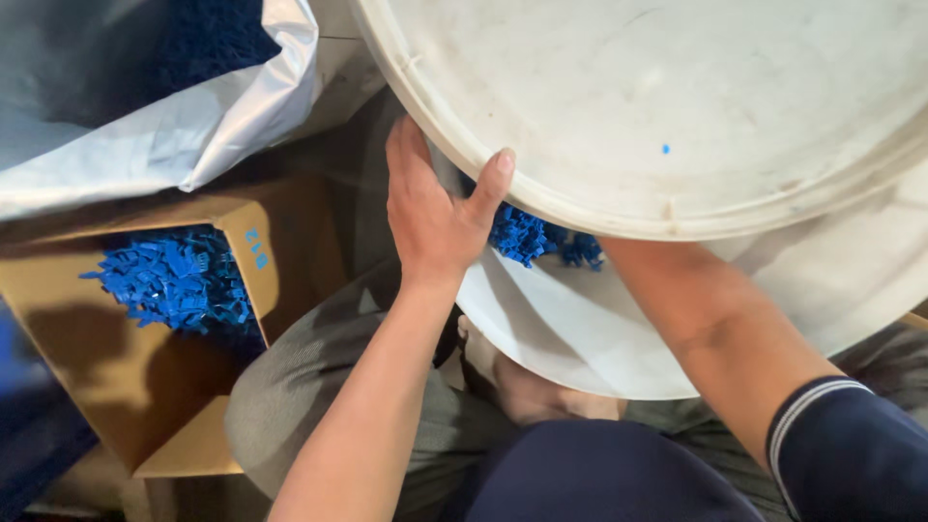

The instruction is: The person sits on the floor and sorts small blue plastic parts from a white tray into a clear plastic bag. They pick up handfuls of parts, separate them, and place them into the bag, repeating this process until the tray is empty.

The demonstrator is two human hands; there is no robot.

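You're gripping the rim of that big scuffed, off-white round plastic tub with your left hand, thumb hooked over the edge, fingers spread under it. Your right hand is going behind the tub, so can't tell its grip. Small blue plastic pieces are showing between the tub and the smooth white basin under it. More are sitting in the cardboard box left of you.

Our left hand and forearm are bare. Our right arm wears a dark navy sleeve with white-striped cuff, right of our grey trousers; a navy shirt lies below them.
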